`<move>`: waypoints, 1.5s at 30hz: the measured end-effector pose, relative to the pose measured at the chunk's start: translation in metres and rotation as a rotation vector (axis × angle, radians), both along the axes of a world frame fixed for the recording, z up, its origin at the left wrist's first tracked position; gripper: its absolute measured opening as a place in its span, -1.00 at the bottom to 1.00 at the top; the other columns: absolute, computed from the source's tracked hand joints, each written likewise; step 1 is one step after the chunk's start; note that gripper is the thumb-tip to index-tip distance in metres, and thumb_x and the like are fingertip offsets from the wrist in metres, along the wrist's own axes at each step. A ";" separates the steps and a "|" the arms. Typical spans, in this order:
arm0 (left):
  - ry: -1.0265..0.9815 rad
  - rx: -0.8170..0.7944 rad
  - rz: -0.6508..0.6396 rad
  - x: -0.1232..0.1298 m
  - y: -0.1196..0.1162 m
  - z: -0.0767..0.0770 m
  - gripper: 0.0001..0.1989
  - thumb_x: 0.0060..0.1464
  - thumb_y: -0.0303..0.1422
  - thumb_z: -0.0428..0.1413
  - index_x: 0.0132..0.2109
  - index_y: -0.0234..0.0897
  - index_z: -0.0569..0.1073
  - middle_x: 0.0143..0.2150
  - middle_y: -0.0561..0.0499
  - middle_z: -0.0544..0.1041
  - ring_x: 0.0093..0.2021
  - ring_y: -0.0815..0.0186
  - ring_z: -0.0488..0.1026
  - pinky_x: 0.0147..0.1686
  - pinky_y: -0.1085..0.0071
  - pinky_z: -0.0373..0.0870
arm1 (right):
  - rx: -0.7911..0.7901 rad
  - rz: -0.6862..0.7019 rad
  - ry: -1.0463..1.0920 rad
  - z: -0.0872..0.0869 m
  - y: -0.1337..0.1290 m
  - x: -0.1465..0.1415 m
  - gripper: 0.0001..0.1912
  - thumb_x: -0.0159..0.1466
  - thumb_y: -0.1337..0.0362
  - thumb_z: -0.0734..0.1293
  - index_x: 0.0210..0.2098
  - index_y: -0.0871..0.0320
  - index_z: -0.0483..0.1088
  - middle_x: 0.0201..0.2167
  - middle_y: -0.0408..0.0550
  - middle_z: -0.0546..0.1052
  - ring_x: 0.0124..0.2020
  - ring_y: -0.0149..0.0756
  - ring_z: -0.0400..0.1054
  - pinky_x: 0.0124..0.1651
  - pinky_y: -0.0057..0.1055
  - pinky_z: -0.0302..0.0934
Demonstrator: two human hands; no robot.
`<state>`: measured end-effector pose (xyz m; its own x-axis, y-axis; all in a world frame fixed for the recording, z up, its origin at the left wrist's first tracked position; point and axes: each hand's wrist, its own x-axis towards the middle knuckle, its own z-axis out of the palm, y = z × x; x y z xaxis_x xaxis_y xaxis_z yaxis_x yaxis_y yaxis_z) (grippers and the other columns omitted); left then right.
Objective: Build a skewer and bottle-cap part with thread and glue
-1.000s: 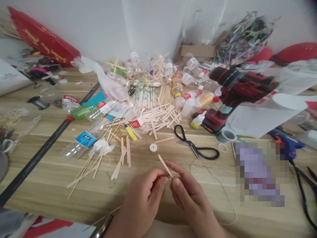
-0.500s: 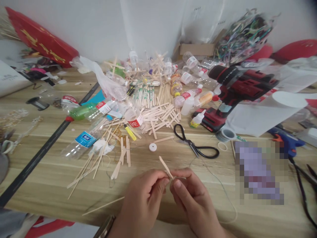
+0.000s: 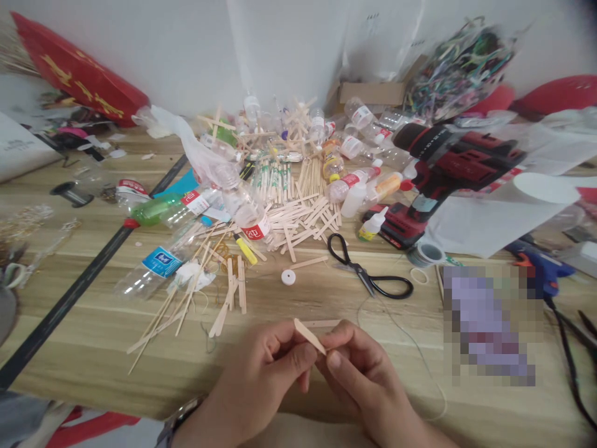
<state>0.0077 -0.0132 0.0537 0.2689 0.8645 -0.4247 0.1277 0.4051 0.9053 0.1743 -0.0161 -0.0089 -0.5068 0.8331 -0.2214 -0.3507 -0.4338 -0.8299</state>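
My left hand [image 3: 275,367] pinches a flat wooden stick [image 3: 308,335] between thumb and fingers near the table's front edge. The stick slants down to the right, its lower end at the fingertips of my right hand [image 3: 357,367]. My right hand is closed there too, thumb against fingers. Behind the fingers a second pale stick [image 3: 321,323] lies nearly level; its contact with the hands is partly hidden. A thin thread [image 3: 415,342] curves over the table right of my right hand. Beyond the hands is a white disc [image 3: 288,277].
Black-handled scissors [image 3: 359,269] lie behind my right hand, with a red drill [image 3: 448,168] farther back. Loose sticks [image 3: 303,221], plastic bottles [image 3: 254,218] and a glue bottle [image 3: 373,224] fill the middle. A blue glue gun [image 3: 543,267] is at right.
My left hand has shifted slightly left and turned. The held stick now lies lower and flatter, and the second stick shows behind it. A thin skewer left of my left hand no longer shows.
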 end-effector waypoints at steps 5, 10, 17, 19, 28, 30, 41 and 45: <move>-0.108 -0.053 -0.008 0.000 0.002 -0.001 -0.61 0.12 -0.08 0.10 -0.51 -0.28 0.34 -0.62 0.15 0.29 -0.54 0.42 0.12 -0.46 0.44 0.03 | -0.003 0.019 0.036 -0.002 -0.003 0.002 -0.75 0.29 0.03 0.35 -0.26 0.08 0.39 -0.68 -0.35 0.17 -0.70 -0.59 -0.15 -0.62 -0.58 -0.24; -0.113 -0.067 0.007 0.003 -0.001 -0.002 -0.66 0.12 -0.08 0.12 -0.39 -0.29 0.41 -0.60 0.16 0.28 -0.53 0.43 0.14 -0.46 0.45 0.03 | 0.028 -0.026 -0.011 0.002 -0.002 0.000 -0.73 0.29 0.00 0.34 -0.24 0.07 0.38 -0.65 -0.34 0.21 -0.70 -0.59 -0.13 -0.62 -0.58 -0.23; -0.068 -0.106 0.020 0.005 -0.004 -0.006 -0.73 0.21 -0.15 0.04 -0.25 -0.28 0.43 -0.54 0.19 0.31 -0.57 0.46 0.07 -0.47 0.47 0.05 | 0.021 -0.062 -0.129 0.011 0.003 0.000 -0.62 0.27 -0.07 0.34 -0.16 0.11 0.37 -0.67 -0.35 0.18 -0.69 -0.58 -0.10 -0.64 -0.61 -0.21; -0.025 -0.060 0.010 0.006 -0.004 -0.006 -0.74 0.21 -0.17 0.04 -0.23 -0.28 0.45 -0.51 0.16 0.34 -0.52 0.44 0.16 -0.44 0.46 0.10 | 0.017 -0.074 -0.133 0.013 0.004 0.000 -0.63 0.27 -0.07 0.34 -0.17 0.10 0.36 -0.67 -0.35 0.19 -0.68 -0.58 -0.08 -0.63 -0.61 -0.17; 0.138 0.098 0.032 0.006 -0.010 -0.003 -0.69 0.24 -0.18 -0.04 -0.38 -0.26 0.38 -0.53 0.14 0.29 -0.46 0.37 0.24 -0.43 0.43 0.11 | -0.003 -0.110 -0.079 0.018 0.006 -0.004 -0.64 0.18 -0.03 0.43 -0.37 0.13 0.36 -0.64 -0.30 0.23 -0.64 -0.56 -0.01 -0.59 -0.59 -0.11; 0.084 0.047 0.015 0.004 -0.009 -0.003 -0.70 0.22 -0.19 -0.01 -0.42 -0.25 0.33 -0.56 0.15 0.25 -0.49 0.39 0.19 -0.46 0.44 0.06 | -0.020 -0.061 -0.055 0.016 0.006 -0.002 -0.64 0.19 -0.03 0.42 -0.39 0.14 0.35 -0.67 -0.33 0.18 -0.66 -0.57 -0.09 -0.61 -0.58 -0.17; -0.249 -0.265 -0.056 -0.002 0.000 -0.002 -0.64 0.00 -0.06 0.17 -0.44 -0.27 0.33 -0.64 0.18 0.23 -0.62 0.49 0.01 -0.58 0.43 -0.15 | 0.009 0.084 -0.029 0.018 0.014 0.005 -0.66 0.19 0.02 0.44 -0.42 0.15 0.36 -0.68 -0.34 0.18 -0.68 -0.60 -0.11 -0.63 -0.60 -0.14; -0.269 -0.282 -0.018 0.000 -0.001 -0.010 -0.62 0.03 -0.03 0.17 -0.37 -0.28 0.37 -0.61 0.18 0.25 -0.62 0.50 0.00 -0.61 0.46 -0.16 | 0.092 0.061 -0.122 0.019 0.017 0.007 -0.67 0.21 -0.02 0.42 -0.38 0.14 0.42 -0.59 -0.24 0.36 -0.63 -0.54 0.07 -0.55 -0.55 0.08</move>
<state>0.0072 -0.0139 0.0433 0.4175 0.7181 -0.5568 -0.0898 0.6424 0.7611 0.1814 0.0013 0.0102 -0.5314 0.8211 -0.2086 -0.2198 -0.3714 -0.9021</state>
